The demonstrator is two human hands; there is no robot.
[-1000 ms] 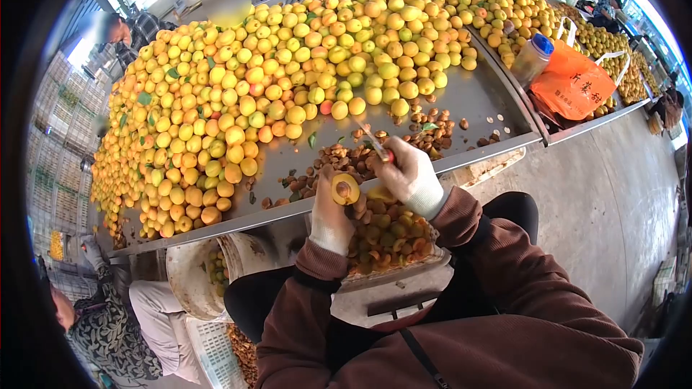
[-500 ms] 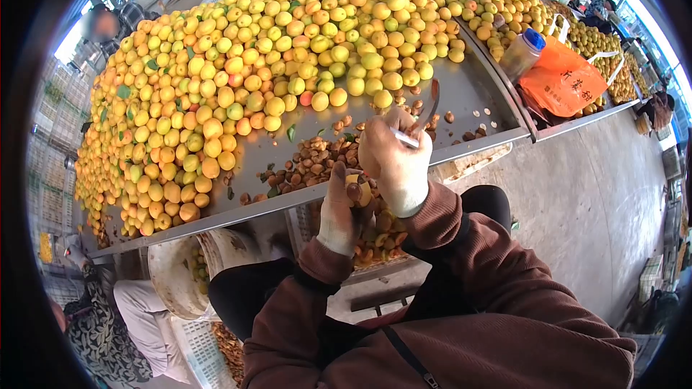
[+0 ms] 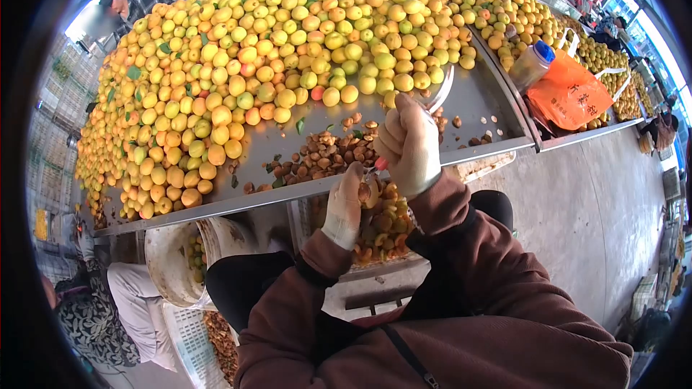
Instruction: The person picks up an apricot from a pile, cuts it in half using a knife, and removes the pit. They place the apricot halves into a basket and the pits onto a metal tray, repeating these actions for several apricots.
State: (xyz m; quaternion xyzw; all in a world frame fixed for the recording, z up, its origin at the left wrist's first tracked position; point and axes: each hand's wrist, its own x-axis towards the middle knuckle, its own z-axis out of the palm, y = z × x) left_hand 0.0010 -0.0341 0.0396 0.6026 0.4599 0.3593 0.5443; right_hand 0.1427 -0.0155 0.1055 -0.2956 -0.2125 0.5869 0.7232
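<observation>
My left hand [image 3: 343, 207], in a pale glove, is closed around a cut apricot [image 3: 370, 200] with a brown pit showing. Just to its right, my gloved right hand [image 3: 411, 145] grips a curved-bladed knife [image 3: 444, 91]; the blade rises above the fist, and a small red end shows below it, close to the apricot. Most of the handle is hidden by the fingers. Beyond my hands, brown pits [image 3: 328, 153] lie along the near edge of the metal table [image 3: 252, 142]. Below them stands a crate of opened apricot pieces [image 3: 386, 227].
A large heap of apricots [image 3: 288, 50] covers much of the table. To the right are an orange bag [image 3: 569, 94] and a blue-capped bottle [image 3: 532, 65]. White buckets [image 3: 169, 263] stand below left, beside a seated person [image 3: 97, 317]. Other people are farther back.
My right hand has turned and risen slightly, and the knife blade now tilts up to the right. My left hand stays low with the apricot. The view has shifted a little.
</observation>
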